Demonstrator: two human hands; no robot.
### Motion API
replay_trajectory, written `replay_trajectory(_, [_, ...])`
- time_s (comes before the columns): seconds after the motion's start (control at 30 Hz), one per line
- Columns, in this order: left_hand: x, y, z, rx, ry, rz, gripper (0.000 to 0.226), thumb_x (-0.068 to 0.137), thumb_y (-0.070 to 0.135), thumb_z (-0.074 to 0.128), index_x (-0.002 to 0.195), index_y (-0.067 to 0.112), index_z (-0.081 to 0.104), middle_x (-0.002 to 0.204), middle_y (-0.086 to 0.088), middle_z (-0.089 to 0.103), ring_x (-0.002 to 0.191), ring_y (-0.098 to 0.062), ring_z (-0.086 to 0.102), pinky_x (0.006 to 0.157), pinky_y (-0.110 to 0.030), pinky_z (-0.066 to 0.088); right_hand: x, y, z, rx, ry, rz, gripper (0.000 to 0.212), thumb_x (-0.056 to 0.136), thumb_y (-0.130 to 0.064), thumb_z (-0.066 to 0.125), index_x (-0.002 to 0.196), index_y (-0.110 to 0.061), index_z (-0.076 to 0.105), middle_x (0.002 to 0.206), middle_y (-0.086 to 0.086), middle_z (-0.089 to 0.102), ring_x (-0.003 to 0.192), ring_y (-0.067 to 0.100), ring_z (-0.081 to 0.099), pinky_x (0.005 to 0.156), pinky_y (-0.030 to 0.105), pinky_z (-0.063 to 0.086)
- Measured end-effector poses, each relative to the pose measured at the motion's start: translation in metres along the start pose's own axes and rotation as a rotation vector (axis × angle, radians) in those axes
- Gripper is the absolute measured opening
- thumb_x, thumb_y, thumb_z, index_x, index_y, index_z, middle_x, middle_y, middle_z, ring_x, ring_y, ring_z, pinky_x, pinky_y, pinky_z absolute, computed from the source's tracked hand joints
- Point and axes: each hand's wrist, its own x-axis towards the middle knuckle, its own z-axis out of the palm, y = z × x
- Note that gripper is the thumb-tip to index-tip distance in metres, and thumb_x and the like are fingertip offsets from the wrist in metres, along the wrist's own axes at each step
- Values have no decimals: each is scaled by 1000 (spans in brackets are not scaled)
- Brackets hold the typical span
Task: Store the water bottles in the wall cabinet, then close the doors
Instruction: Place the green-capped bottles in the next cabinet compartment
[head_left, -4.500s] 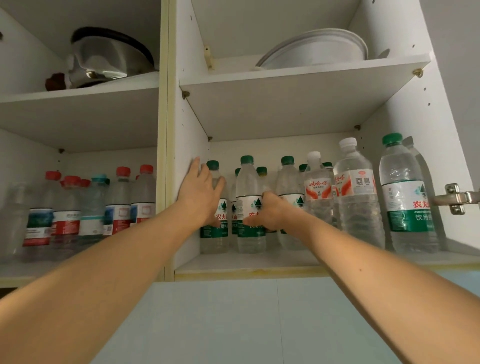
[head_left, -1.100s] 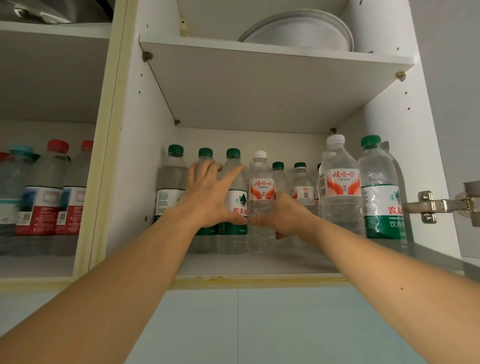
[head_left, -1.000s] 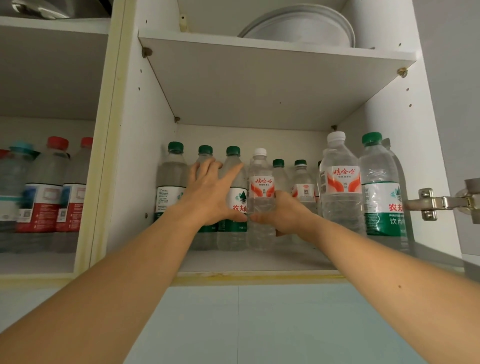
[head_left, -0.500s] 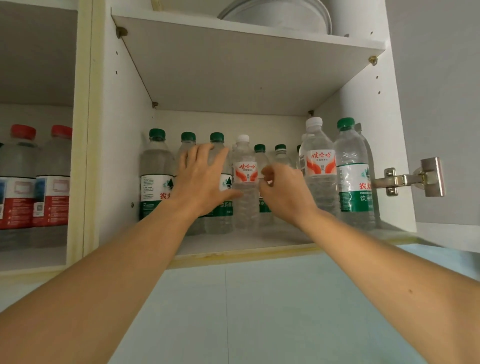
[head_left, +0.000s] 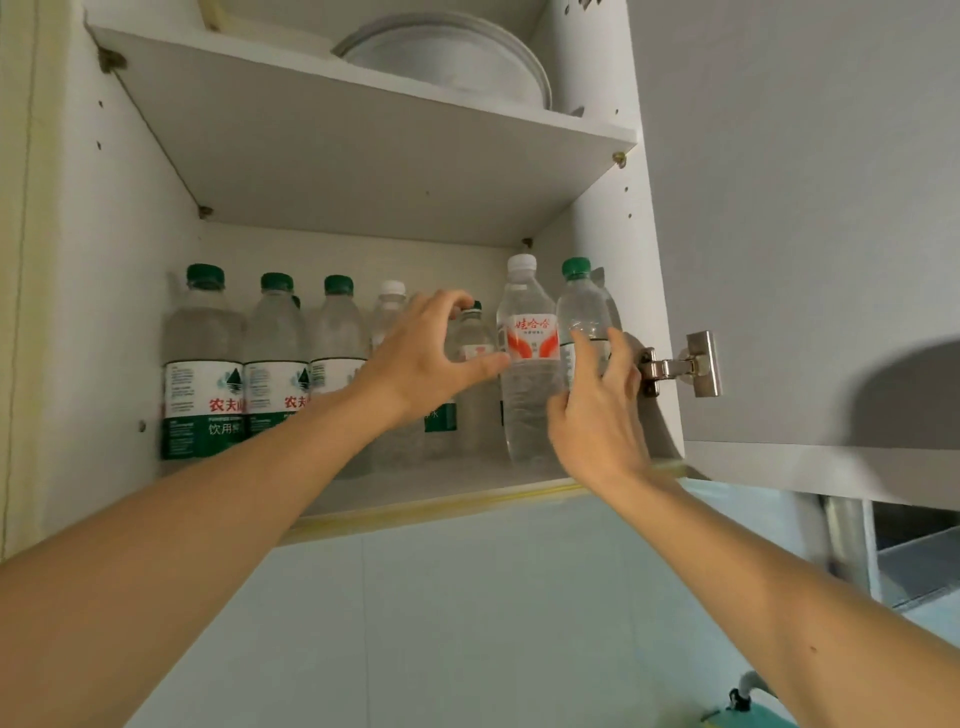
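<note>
The water bottles stood upright on the lower shelf (head_left: 457, 486) of the wall cabinet, packed closely in rows. At the left stood three green-capped bottles (head_left: 203, 364), label against label, with a white-capped bottle (head_left: 390, 312) next to them. The principal risk was judged to be toppling: the bottles were tall, narrow and crowded, so a sideways nudge to one could knock its neighbours over in sequence or roll one off the shelf's front edge. The left hand (head_left: 423, 358) was spread open in front of the middle bottles, fingers curved and thumb extended to the right; the thumb tip lay at or against the red-labelled bottle (head_left: 530, 364), and no bottle was enclosed in the hand. That red-labelled bottle stood near the front edge and was judged the most exposed to a fall. The right hand (head_left: 597, 410) was also open, fingers apart, resting against or just in front of the rightmost green-capped bottle (head_left: 582, 306); contact could not be confirmed. Farther right, the door (head_left: 810, 234) hung open on its hinge (head_left: 680, 366). A bottle left too far forward could obstruct closure or be struck by the door.
</note>
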Motion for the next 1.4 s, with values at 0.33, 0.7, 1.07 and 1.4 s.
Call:
replay_trajectory(0.33, [44,24,59,-404,-137,-305,97,72,44,87,146,22,28,119,10,56,113,-16,60,82,-30,54,1,15,5,97,0,-4,79,95,-9,57,158,-22,12,167,9,0,154,34,12,115,49,39])
replay_trajectory(0.7, [42,5,29,-155,-167,-236,124,78,31,86,155,41,-11,123,1,53,95,-14,62,73,-30,55,0,14,1,122,-24,8,79,90,1,59,155,-21,20,167,5,3,152,32,14,108,45,44])
replay_trajectory(1.07, [54,-15,12,326,-259,-119,98,76,53,79,152,54,17,145,-12,34,132,-35,37,111,-54,34,-2,13,-1,92,-50,6,77,90,1,62,154,-21,24,166,4,4,151,30,11,104,42,46])
replay_trajectory(1.4, [71,-54,23,752,-219,-35,98,72,87,54,152,54,7,157,-16,33,152,-34,8,109,-57,-28,-2,15,-1,95,-47,4,79,89,0,63,154,-20,24,167,3,4,152,28,10,103,41,46])
